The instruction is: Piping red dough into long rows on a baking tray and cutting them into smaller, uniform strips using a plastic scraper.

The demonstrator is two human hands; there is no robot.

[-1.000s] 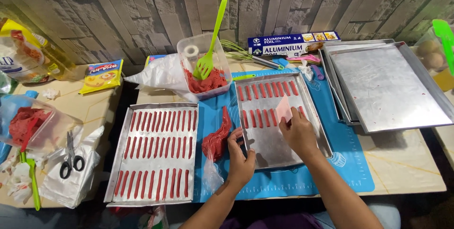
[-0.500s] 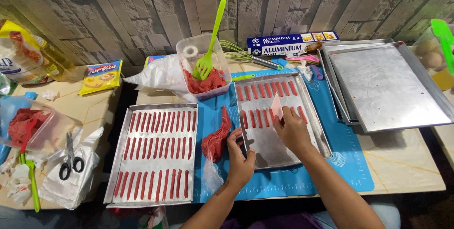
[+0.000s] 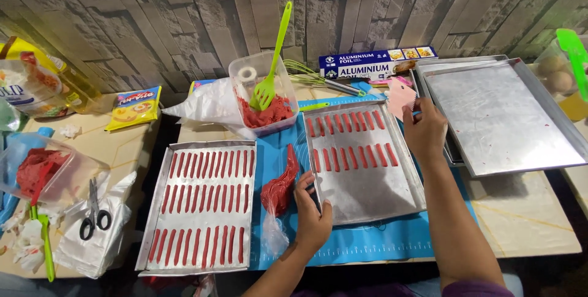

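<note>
Table (image 3: pixel 527 229), pale, partly under a blue mat (image 3: pixel 392 242). Stacked empty trays (image 3: pixel 502 119) at right. Filled tray (image 3: pixel 202 205) at left: two rows of red piped strips. Half-filled tray (image 3: pixel 361 168) at centre: two rows of strips across its far half, near half bare. Clear tub (image 3: pixel 263 95) of red batter with green spatula (image 3: pixel 272 58). Red piping bag (image 3: pixel 278 180) lying between the two trays.

Left hand (image 3: pixel 312 208): fingers curled on the near-left edge of the half-filled tray, piping bag just beside it, not held. Right hand (image 3: pixel 424 131): raised at the tray's far-right corner, gripping a pink scraper (image 3: pixel 401 98).

Risk, as judged: a jolt to the gripped tray could smear the wet strips; the unattended bag may ooze onto the mat.

Unclear: the scraper's lower edge is hidden by fingers; bag tip is indistinct; table's right end is cut off.
</note>
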